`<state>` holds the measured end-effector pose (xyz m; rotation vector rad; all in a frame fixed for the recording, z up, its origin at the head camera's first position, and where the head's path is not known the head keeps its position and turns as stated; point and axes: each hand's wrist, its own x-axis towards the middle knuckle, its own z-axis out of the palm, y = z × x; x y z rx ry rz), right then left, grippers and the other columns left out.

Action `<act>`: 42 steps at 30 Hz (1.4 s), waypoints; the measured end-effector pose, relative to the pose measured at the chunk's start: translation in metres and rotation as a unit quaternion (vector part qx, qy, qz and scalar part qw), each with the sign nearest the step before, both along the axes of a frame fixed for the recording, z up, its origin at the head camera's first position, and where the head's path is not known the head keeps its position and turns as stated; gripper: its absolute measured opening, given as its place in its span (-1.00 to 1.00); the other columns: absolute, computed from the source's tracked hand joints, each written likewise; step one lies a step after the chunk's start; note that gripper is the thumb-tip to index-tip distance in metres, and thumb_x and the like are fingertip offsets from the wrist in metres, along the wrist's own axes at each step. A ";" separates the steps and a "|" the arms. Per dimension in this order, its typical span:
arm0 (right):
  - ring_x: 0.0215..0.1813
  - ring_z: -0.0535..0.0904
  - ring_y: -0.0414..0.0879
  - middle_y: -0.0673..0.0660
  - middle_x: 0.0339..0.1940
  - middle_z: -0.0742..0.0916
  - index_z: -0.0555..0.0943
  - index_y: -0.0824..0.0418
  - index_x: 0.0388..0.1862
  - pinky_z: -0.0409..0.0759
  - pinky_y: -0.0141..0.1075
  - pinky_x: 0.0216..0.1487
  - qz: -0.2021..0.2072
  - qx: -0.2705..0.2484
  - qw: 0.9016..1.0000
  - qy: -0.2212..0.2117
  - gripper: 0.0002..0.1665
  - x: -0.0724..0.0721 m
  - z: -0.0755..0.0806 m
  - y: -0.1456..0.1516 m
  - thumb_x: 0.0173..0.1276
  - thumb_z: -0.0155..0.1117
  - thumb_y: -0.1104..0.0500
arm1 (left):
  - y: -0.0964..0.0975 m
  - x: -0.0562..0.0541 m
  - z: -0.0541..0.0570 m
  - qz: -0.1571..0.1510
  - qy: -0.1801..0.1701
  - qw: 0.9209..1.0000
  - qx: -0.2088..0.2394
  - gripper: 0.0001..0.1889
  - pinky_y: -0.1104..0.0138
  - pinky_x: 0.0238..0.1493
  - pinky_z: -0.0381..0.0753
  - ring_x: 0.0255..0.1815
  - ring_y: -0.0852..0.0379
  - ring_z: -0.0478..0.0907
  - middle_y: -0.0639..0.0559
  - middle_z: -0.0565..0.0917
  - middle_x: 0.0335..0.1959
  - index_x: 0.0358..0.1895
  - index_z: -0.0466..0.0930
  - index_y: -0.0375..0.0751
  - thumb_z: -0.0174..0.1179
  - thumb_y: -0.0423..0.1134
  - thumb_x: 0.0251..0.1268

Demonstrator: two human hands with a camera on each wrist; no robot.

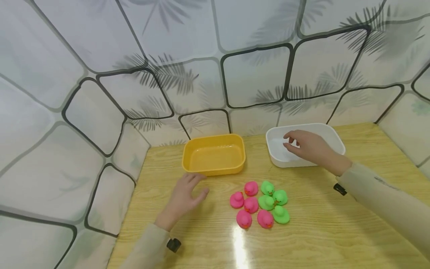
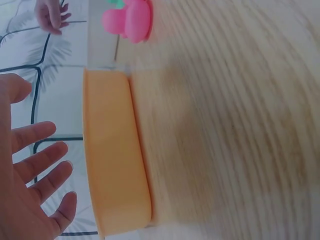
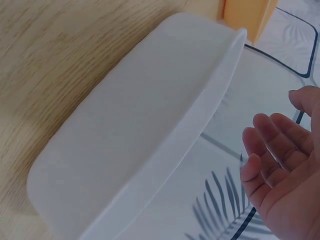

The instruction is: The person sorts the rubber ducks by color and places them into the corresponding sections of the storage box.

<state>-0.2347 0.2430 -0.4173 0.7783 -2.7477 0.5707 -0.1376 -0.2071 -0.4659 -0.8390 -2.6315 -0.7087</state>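
Observation:
My left hand (image 1: 184, 197), fingers loosely spread and holding nothing, hovers by the near left corner of the yellow tray (image 1: 213, 173). Over the white tray (image 1: 279, 163) is my right hand (image 1: 310, 145), its fingers relaxed and slightly bent, with nothing in it. Between and nearer than the trays, several pink rubber ducks (image 1: 251, 205) sit in a cluster on the table. Against their right side stand several green rubber ducks (image 1: 267, 203). In the left wrist view a pink duck (image 2: 137, 20) shows at the top edge. No ducks are visible inside either tray.
The light wood table (image 1: 322, 224) carries both trays near its back edge, the yellow one left and the white one right. A patterned fabric wall (image 1: 255, 78) rises behind and on both sides. Dark wrist devices (image 1: 173, 245) sit at the sleeves.

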 end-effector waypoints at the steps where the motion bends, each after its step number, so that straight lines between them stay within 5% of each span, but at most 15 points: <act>1: -0.34 0.60 -0.06 0.11 -0.27 0.76 0.69 0.30 0.00 0.57 -0.11 -0.28 0.003 -0.001 1.000 -0.003 -0.76 -0.002 0.000 -0.002 0.44 0.37 0.19 | 0.002 0.000 -0.001 -0.002 -0.003 1.000 -0.001 -0.61 -0.10 0.15 0.60 0.15 -0.14 0.60 -0.10 0.70 0.10 0.16 0.67 -0.21 0.33 -0.09 0.37; 17: -0.24 0.69 0.02 0.12 -0.27 0.77 0.67 0.30 0.01 0.68 0.00 -0.12 0.032 0.001 0.999 -0.025 -0.73 -0.020 -0.010 -0.038 0.46 0.36 0.15 | 0.034 0.007 -0.009 -0.052 -0.026 0.998 -0.020 -0.60 0.01 0.13 0.60 0.08 -0.07 0.60 -0.04 0.72 0.03 0.14 0.68 -0.19 0.38 -0.08 0.32; 31: -0.09 0.70 0.10 0.15 -0.20 0.78 0.66 0.33 0.12 0.65 0.06 0.06 0.032 0.014 0.996 -0.087 -0.62 -0.027 -0.015 -0.059 0.50 0.32 0.08 | 0.056 0.008 -0.012 -0.069 -0.059 0.995 -0.042 -0.59 0.10 0.21 0.61 0.13 0.01 0.61 0.00 0.73 0.06 0.19 0.67 -0.13 0.36 -0.03 0.37; 42: -0.10 0.69 0.06 0.12 -0.19 0.78 0.67 0.33 0.16 0.67 0.01 0.02 0.045 0.015 0.993 -0.108 -0.58 -0.029 -0.025 -0.076 0.49 0.35 0.06 | 0.069 0.005 -0.018 -0.082 -0.072 0.993 -0.053 -0.61 0.14 0.15 0.64 0.08 0.05 0.62 0.02 0.74 0.04 0.18 0.70 -0.11 0.36 -0.01 0.40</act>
